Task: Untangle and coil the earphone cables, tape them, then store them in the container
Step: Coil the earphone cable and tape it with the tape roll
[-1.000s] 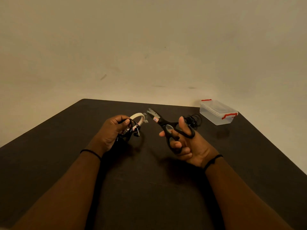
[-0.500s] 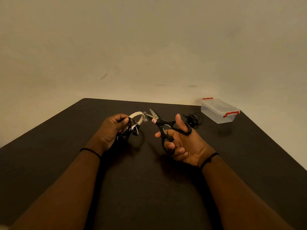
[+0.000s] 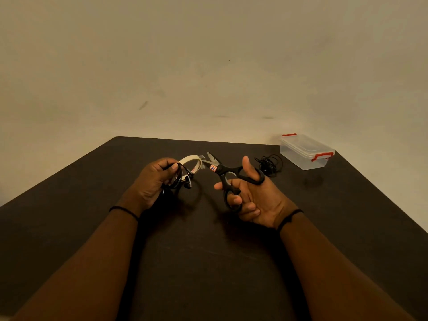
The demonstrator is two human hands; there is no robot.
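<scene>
Since a moment ago our right hand (image 3: 252, 200) has brought the one pair of scissors (image 3: 228, 174) up to the tape roll (image 3: 191, 162), its grip through the handles; our left hand (image 3: 154, 181) grips one coiled earphone cable (image 3: 179, 179); a second cable (image 3: 269, 164) lies on the desk (image 3: 208, 262) near the one container (image 3: 305, 151).

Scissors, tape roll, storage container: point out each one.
scissors (image 3: 221, 169): head view, black pivot behind the blades.
tape roll (image 3: 192, 158): head view, pale outer band.
storage container (image 3: 301, 148): head view, clear lid.
</scene>
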